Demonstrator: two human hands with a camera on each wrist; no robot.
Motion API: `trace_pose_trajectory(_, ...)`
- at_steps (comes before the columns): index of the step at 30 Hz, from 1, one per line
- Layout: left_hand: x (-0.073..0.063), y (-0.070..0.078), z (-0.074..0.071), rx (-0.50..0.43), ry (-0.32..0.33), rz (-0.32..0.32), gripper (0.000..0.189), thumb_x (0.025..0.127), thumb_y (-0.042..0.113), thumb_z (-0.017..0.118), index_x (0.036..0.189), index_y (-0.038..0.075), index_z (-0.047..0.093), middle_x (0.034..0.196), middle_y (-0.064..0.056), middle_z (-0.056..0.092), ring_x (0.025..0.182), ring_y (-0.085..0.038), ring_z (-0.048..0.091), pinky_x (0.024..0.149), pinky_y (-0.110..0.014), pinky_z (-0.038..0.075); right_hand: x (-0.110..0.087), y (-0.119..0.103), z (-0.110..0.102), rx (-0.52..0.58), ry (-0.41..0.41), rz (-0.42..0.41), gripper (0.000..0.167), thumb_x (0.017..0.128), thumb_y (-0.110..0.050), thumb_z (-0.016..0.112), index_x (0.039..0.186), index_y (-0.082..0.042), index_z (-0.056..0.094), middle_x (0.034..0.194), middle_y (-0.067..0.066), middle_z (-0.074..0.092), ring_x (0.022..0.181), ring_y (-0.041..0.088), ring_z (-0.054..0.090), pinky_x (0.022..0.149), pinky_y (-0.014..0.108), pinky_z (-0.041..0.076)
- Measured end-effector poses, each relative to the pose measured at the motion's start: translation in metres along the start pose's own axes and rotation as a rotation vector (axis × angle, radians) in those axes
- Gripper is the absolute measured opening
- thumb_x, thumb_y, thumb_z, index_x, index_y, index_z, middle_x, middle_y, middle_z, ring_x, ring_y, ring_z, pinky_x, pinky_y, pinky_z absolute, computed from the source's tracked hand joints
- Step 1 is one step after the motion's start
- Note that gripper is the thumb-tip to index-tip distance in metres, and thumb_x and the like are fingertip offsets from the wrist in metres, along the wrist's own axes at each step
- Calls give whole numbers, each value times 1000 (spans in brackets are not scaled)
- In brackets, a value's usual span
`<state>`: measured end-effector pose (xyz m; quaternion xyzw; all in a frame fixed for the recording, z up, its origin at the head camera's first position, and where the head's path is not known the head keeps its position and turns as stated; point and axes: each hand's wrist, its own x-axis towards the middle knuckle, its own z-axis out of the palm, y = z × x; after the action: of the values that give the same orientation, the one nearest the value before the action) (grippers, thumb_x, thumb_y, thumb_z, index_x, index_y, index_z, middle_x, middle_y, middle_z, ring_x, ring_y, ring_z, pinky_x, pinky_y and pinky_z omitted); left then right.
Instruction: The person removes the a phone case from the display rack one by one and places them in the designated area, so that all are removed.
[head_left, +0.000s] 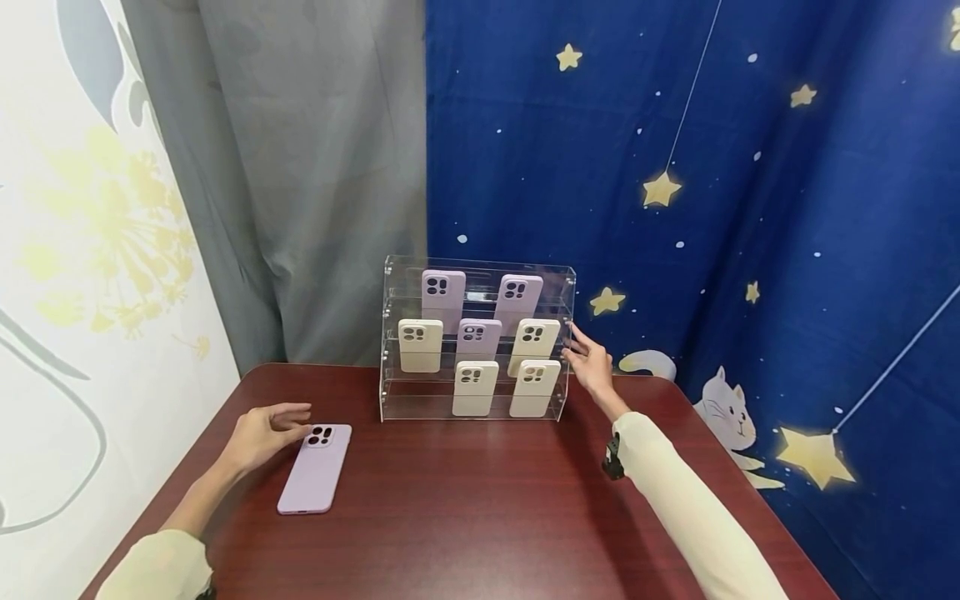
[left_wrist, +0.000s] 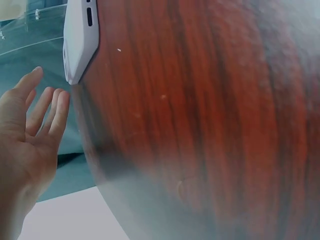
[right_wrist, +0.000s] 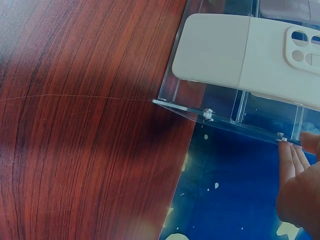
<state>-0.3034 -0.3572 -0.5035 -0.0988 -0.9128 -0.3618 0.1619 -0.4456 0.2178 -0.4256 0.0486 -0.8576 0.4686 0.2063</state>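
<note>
On the left of the table lies a lilac phone case (head_left: 315, 471), its camera cutouts facing up. My left hand (head_left: 258, 435) is beside its camera end, fingers loosely extended; in the left wrist view the hand (left_wrist: 37, 130) shows a gap from the case (left_wrist: 81, 37). At the back stands a clear acrylic tiered rack (head_left: 420, 408) bearing several lilac and cream phone cases. My right hand (head_left: 592, 362) is at the rack's right side, its fairly straight fingers (right_wrist: 286, 162) right at the side panel beside a small fastener.
The rack stands on a dark red wood-grain table (head_left: 450, 517), close to its back edge. A grey curtain (head_left: 330, 167) and a blue star-patterned curtain (head_left: 525, 167) hang behind. A white patterned panel (head_left: 90, 333) borders the left side.
</note>
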Motion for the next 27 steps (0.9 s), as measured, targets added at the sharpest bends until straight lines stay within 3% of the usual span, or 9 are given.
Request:
trace_pose_trajectory(4,2,6,1,-23,10,43,42,88,17,85,125,2,74,102,-14,79,85,-19,78,72,-15,54,0,0,-1,5,-1,0,61,97,-11,74,153,-28,54,125,8,73,118,27,69,62,6,45)
trace_pose_trajectory(10,3,13,5,-56,25,97,38,87,11,85,123,3,74,101,-16,79,81,-7,76,65,-14,55,-1,0,-1,12,-11,0,62,97,-10,74,153,-28,54,126,8,73,120,25,68,66,5,45)
trace_pose_trajectory(14,6,16,8,-62,36,120,39,87,11,85,124,5,74,105,-16,79,83,-4,75,62,-17,56,-1,-1,0,12,-10,5,62,97,-9,74,152,-28,54,125,8,73,114,25,71,82,22,59)
trace_pose_trajectory(17,8,20,8,-73,53,136,40,88,13,85,125,5,74,107,-15,79,84,-8,76,62,-15,54,0,-1,1,12,-6,-4,62,97,-7,74,153,-26,54,125,10,73,109,27,73,92,43,60)
trace_pose_trajectory(21,12,27,10,-98,65,156,40,88,13,85,125,4,73,109,-16,78,85,-13,77,65,-13,53,0,0,1,8,2,-16,63,96,-6,74,153,-24,54,125,11,73,108,27,73,91,43,60)
trace_pose_trajectory(27,20,39,15,-117,59,167,39,89,13,84,126,7,74,110,-15,78,86,-14,77,65,-15,55,0,3,1,36,5,-21,60,96,-6,74,152,-20,56,125,13,73,113,27,71,85,31,61)
